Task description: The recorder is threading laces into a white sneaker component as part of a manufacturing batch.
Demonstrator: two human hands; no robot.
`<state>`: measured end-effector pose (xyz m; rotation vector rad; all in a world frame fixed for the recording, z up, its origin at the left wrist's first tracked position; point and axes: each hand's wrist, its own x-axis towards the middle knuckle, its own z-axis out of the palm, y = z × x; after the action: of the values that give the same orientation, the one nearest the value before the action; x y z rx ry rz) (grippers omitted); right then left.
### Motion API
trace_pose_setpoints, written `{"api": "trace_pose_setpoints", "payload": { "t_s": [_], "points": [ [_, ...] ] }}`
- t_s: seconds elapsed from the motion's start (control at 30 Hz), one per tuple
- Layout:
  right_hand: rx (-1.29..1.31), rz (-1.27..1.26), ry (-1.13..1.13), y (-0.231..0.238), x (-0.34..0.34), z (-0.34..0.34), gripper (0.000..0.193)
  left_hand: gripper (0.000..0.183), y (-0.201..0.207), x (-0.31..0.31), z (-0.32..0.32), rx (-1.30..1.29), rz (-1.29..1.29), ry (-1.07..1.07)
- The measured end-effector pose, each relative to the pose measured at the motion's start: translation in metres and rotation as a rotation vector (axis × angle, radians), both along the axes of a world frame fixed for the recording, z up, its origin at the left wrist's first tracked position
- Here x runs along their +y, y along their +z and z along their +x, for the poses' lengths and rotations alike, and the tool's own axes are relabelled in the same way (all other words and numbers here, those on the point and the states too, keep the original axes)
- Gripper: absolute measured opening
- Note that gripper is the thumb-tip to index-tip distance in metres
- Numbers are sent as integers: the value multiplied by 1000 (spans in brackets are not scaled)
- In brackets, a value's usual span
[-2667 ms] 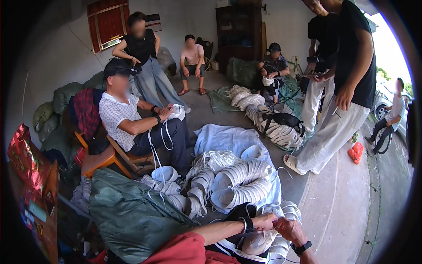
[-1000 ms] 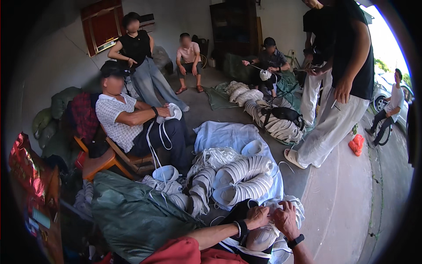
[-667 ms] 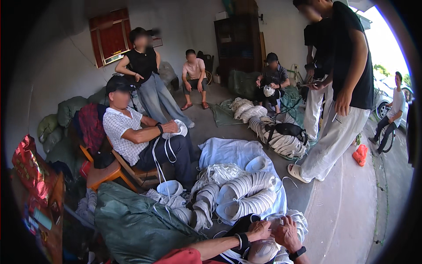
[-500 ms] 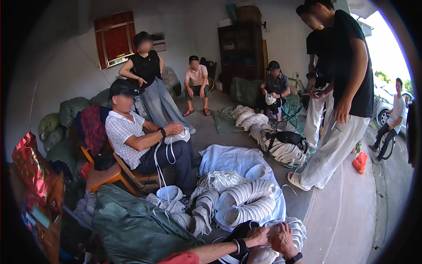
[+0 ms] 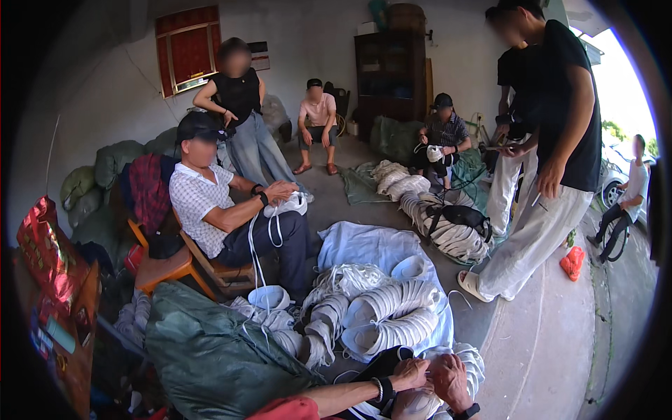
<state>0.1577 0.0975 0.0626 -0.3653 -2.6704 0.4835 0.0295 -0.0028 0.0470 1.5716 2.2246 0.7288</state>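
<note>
Low in the view, my left hand (image 5: 409,374) is closed, its fingertips pinched on a thin white shoelace whose end I cannot make out. Just beside it, my right hand (image 5: 450,381) bends its fingers over a white shoe upper (image 5: 437,364), partly hidden by the hands. More white uppers (image 5: 470,367) are bunched behind my right hand. Beyond my hands, rows of nested white shoe uppers (image 5: 399,329) lie on a pale blue cloth (image 5: 357,243), with a tangle of white laces (image 5: 350,278) next to them.
A green sack (image 5: 217,350) lies left of my arm. A seated person in a checked shirt (image 5: 203,196) holds a white upper with hanging laces. A person in white trousers (image 5: 539,238) stands at the right; other people sit or stand farther back. A wooden table (image 5: 80,350) is at far left.
The view has shifted slightly, so the far scene sits a little lower and to the right. My hands stay close together in nearly the same pose.
</note>
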Motion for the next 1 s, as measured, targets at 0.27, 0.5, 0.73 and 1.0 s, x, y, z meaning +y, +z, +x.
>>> {"api": "trace_pose_setpoints", "payload": {
  "t_s": [0.27,0.5,0.73,1.0],
  "points": [
    [41,-170,90,12,20,7,21,21,-3,0,-2,-26,7,26],
    [18,36,-42,1,-1,-5,24,21,-13,3,-3,-45,-23,15],
    [73,-129,21,4,13,4,17,18,-15,2,-2,-50,20,37],
    [-8,-84,-114,-16,-2,-4,27,23,-18,9,0,-57,-38,10]
  ]
}}
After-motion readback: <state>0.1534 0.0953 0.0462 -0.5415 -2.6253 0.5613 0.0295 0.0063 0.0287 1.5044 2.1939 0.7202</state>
